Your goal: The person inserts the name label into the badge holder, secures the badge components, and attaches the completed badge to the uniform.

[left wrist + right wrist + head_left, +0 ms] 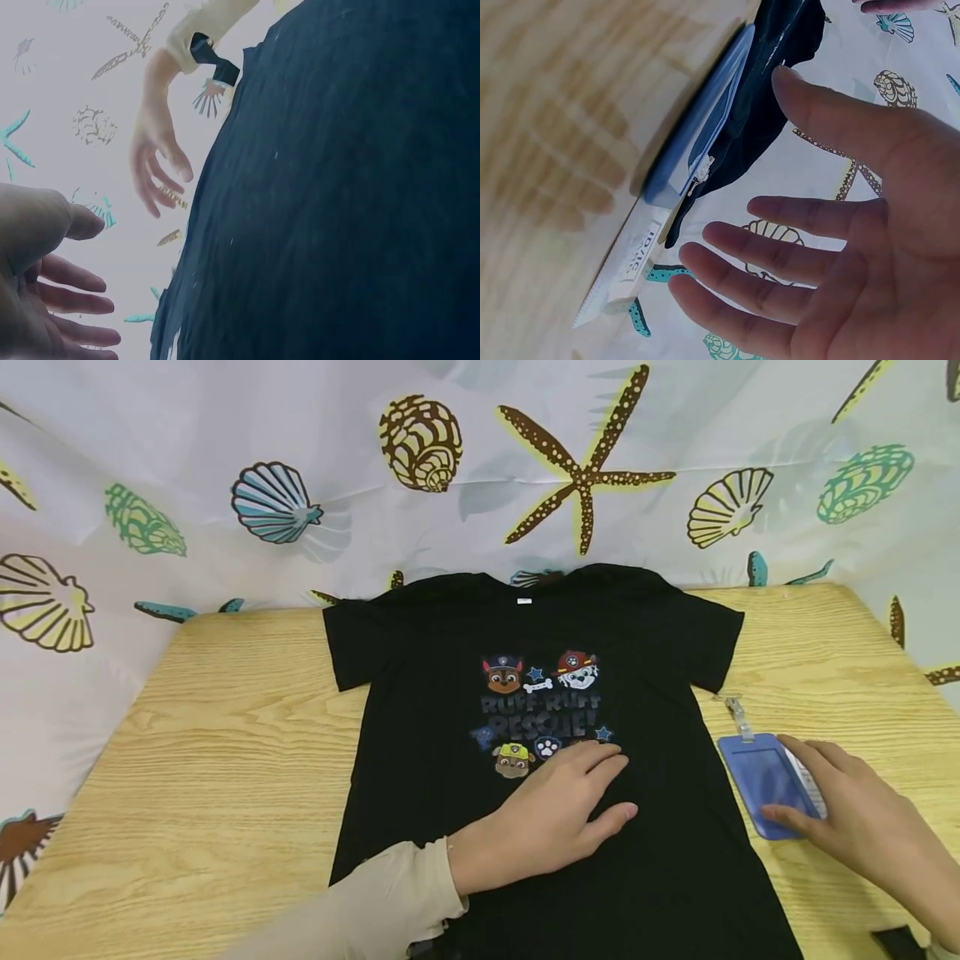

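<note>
A black short-sleeved T-shirt (pixel 645 693) with cartoon dog faces and lettering lies spread out on the wooden table, collar away from me. Over its chest print hovers my left hand (pixel 551 810), fingers loosely extended and holding nothing; the left wrist view shows that hand (pixel 45 277) apart from the cloth. To the shirt's right lies a blue badge holder (pixel 772 777) with a clear strap and metal clip (pixel 735 710). My right hand (pixel 855 802) is spread above the holder. In the right wrist view the fingers (pixel 780 255) are apart from the badge holder (pixel 705 120).
A white item with dark print (pixel 637 251) lies beside the badge holder, partly hidden by it in the head view. Behind the wood-grain table (pixel 225 760) hangs a white curtain (pixel 360 435) printed with shells and starfish. The shirt's hem runs out of the head view.
</note>
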